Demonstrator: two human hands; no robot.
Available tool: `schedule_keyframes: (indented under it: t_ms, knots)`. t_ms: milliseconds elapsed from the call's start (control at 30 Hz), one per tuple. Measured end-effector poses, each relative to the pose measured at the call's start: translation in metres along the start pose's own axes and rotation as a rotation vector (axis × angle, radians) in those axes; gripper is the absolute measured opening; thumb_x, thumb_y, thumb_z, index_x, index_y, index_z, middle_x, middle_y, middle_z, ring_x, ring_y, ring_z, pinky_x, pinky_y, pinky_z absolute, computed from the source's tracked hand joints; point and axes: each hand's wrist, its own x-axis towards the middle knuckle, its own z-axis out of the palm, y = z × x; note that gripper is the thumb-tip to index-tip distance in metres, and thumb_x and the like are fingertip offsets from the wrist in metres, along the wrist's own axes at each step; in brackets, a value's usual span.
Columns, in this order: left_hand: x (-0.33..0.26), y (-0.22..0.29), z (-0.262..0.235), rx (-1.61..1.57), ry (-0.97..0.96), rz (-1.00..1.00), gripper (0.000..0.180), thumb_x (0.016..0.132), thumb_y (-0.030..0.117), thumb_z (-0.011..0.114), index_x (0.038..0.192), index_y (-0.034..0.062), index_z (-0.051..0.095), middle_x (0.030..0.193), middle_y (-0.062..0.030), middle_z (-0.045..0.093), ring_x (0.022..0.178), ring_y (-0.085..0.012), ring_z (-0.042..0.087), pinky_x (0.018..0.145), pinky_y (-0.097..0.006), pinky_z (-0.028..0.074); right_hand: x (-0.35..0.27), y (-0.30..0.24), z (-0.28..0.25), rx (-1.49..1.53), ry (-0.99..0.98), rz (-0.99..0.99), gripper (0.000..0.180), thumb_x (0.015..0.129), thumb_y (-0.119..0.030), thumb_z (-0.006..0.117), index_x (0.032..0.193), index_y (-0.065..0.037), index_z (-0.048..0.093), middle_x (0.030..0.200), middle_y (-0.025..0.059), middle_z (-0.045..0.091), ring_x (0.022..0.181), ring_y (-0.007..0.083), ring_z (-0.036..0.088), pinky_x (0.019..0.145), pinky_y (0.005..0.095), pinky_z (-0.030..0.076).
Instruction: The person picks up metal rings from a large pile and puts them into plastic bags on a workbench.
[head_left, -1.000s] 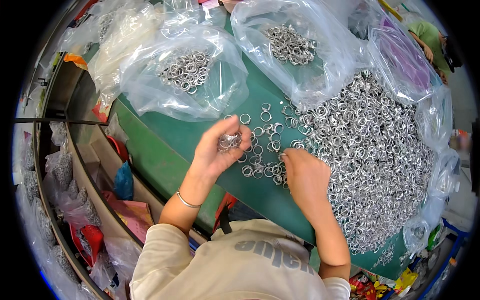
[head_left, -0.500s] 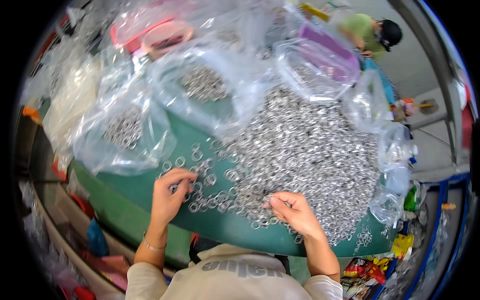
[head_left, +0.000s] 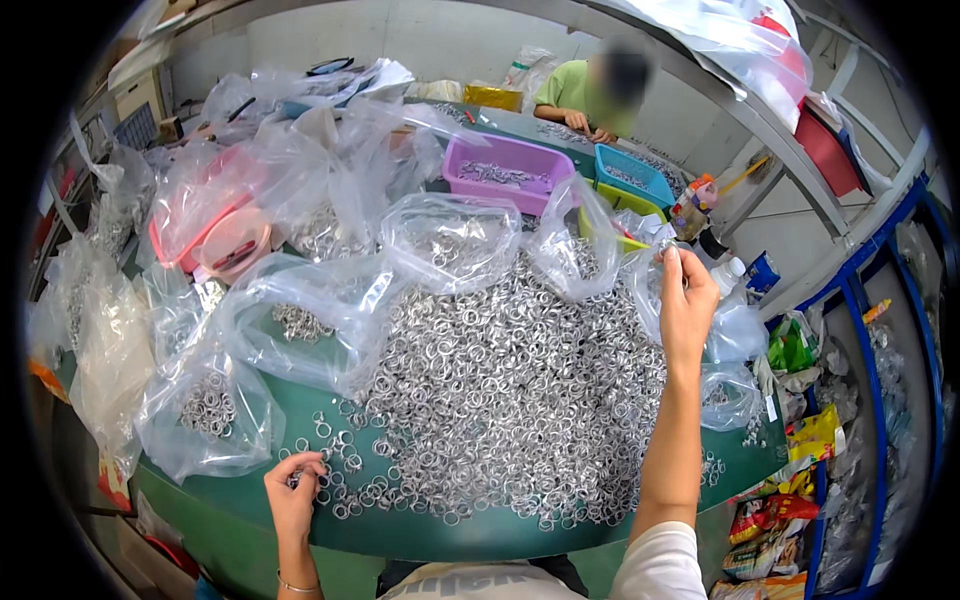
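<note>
Workshop, jewellery type. Tells: big heap of loose metal rings (head_left: 520, 400) on a green desk (head_left: 400, 538), clear bag (head_left: 210, 410) with more rings at 8 o'clock, purple tub (head_left: 500, 193) of small metal pieces at 12, blue tub (head_left: 628, 190) at 2. Second person (head_left: 570, 92) at 1, hands near similar pieces. Blue-framed rack (head_left: 862, 320) holding plastic bags, 3 to 4 o'clock.

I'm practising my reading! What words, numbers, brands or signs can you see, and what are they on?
I won't copy any writing, but I can say where it shows:
Light shirt: big grey print, cut off by the picture's edge.
Yellow packet: any print is too small to read.
Red packet: too small to read too.
</note>
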Motion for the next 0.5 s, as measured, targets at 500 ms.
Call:
schedule_keyframes:
  t_ms: [500]
  knots:
    - [0.003,0.012,0.025,0.094,0.006,-0.044,0.013,0.086,0.002,0.055,0.094,-0.0011,0.064,0.068,-0.0031,0.060,0.050,-0.0029,0.044,0.043,-0.016,0.031,0.018,0.043,-0.029,0.144,0.237,0.065,0.020,0.089,-0.014,0.056,0.085,0.004,0.064,0.064,-0.0015,0.055,0.060,0.0043,0.043,0.054,0.0218,0.035]
